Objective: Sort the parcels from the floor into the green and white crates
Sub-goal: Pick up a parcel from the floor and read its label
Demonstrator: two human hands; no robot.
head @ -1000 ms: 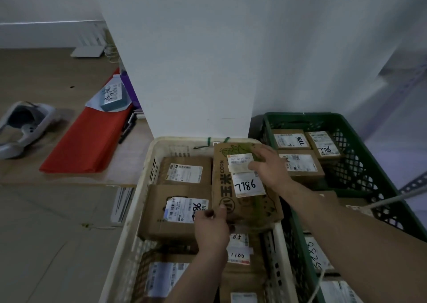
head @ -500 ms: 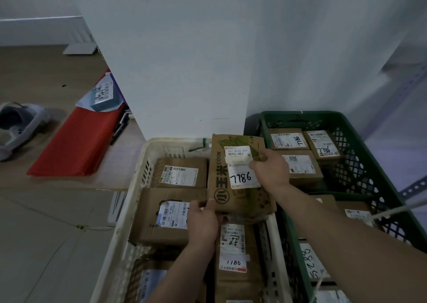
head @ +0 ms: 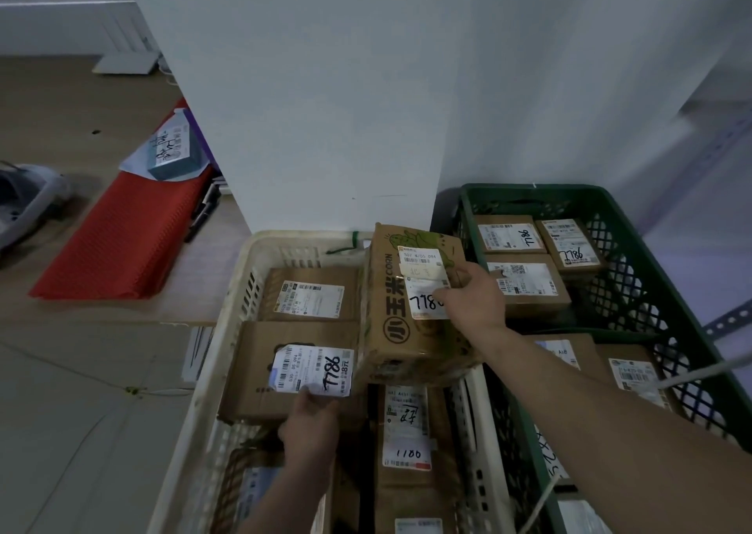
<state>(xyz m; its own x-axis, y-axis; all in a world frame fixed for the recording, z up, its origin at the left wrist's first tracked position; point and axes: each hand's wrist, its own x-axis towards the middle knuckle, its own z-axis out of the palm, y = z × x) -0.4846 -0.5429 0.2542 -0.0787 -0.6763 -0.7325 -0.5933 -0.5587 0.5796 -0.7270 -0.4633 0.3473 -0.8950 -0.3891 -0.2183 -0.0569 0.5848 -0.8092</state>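
Observation:
A tan box printed CORN with a label 7786 (head: pixel 390 330) lies on other parcels at the right side of the white crate (head: pixel 244 265). My right hand (head: pixel 474 297) grips its top right edge, thumb on the label. My left hand (head: pixel 311 419) pinches the near edge of a flat cardboard parcel labelled 7786 (head: pixel 260 362) in the same crate. Behind it lies another brown parcel (head: pixel 309 293), and a long one marked 1180 (head: pixel 407 432) lies under the CORN box. The green crate (head: pixel 635 224) on the right holds three labelled parcels (head: pixel 529 289).
A white pillar (head: pixel 325 126) rises directly behind both crates. Left of it a red sheet (head: pixel 118 240) and a small blue-grey box (head: pixel 175 155) lie on a wooden platform. More parcels (head: pixel 630 370) sit at the green crate's near end. A slotted metal bar (head: pixel 728 322) juts in at far right.
My left hand let go of the CORN box's near corner and moved left onto the flat 7786 parcel. My right hand shifted to the box's right edge.

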